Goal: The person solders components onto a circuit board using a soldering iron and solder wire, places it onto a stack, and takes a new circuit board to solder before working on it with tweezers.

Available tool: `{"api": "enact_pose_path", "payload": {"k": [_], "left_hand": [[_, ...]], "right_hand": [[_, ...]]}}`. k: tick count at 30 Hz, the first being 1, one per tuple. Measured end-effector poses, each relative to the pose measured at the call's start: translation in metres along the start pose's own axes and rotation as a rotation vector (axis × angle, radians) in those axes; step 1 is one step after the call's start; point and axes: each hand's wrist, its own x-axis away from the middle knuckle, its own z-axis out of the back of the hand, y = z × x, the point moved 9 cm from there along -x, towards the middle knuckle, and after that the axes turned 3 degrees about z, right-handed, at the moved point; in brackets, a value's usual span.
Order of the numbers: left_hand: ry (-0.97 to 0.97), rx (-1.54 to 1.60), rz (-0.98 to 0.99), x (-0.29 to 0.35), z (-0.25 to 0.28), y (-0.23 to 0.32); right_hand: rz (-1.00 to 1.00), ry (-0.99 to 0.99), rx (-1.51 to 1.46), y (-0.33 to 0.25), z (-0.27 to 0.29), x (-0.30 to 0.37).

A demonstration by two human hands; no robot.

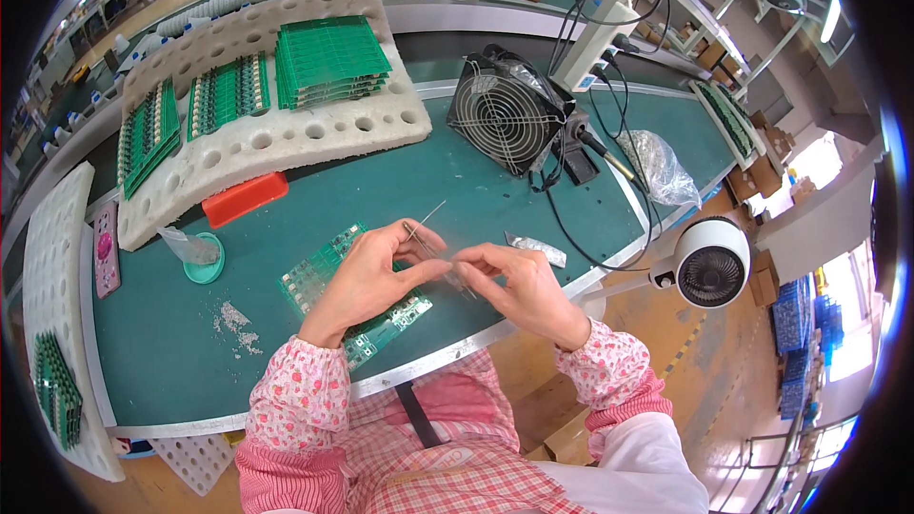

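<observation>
My left hand [376, 262] is closed above the circuit boards, with thin metal tweezers [425, 236] sticking out between its fingers. Its thumb and fingertips also meet a small clear plastic bag [455, 272], partly blurred. From the other side my right hand [519, 286] pinches that bag between thumb and fingers; what is inside cannot be made out. Beneath the left hand and wrist lie green circuit boards [307, 284] with small pale parts, partly hidden. Tiny pale pieces [236, 326] are scattered on the green mat left of the boards.
A foam tray [314, 130] holds stacked green boards [333, 57]; a red box [245, 199] sits before it. Left are a turquoise dish [204, 271] and a pink phone-like case [106, 247]. A fan [505, 114], cables, a packet [536, 249] and a white fan [711, 264] stand rightward.
</observation>
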Motion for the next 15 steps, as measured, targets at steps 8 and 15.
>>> {"api": "enact_pose_path", "payload": {"k": [8, 15], "left_hand": [[-0.057, -0.035, 0.001, 0.001, -0.006, 0.001], [-0.076, -0.039, -0.038, 0.001, -0.009, 0.003]], "right_hand": [[0.344, 0.05, 0.283, -0.035, 0.005, 0.007], [0.306, 0.028, 0.185, -0.034, 0.007, 0.007]]}}
